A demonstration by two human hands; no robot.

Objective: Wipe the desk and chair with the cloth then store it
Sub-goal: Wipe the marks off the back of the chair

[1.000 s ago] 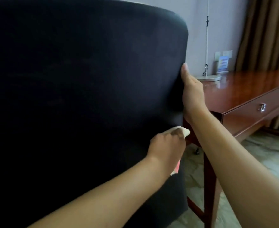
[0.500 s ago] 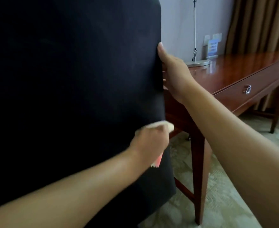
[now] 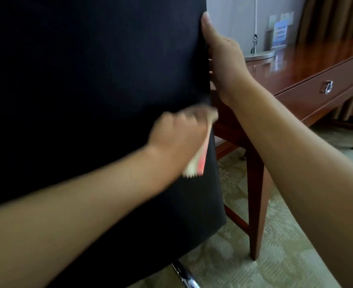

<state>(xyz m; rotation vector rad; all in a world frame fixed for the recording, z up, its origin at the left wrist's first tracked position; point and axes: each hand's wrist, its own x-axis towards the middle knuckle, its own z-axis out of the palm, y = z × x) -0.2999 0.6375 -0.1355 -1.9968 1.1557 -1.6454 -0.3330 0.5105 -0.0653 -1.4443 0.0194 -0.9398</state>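
Note:
The black fabric back of the chair (image 3: 88, 90) fills the left and middle of the view. My left hand (image 3: 179, 136) grips a cream cloth (image 3: 194, 166) with a pink-red stripe and presses it against the chair back near its right edge; the hand is blurred. My right hand (image 3: 223, 57) holds the chair's right edge, thumb on the near side and fingers hidden behind the fabric. The polished reddish wooden desk (image 3: 317, 65) stands behind and to the right of the chair.
A round metal lamp base (image 3: 258, 56) and a small blue sign card (image 3: 279, 34) sit on the desk's far end. The desk drawer has a metal ring pull (image 3: 327, 87). A chrome chair leg (image 3: 184, 275) shows below. Patterned carpet (image 3: 285, 246) and brown curtains (image 3: 333, 21) lie to the right.
The view has shifted, so the chair's right edge and desk sit differently in frame. My left hand with the cloth has moved along the chair back near the right edge. My right hand keeps its hold.

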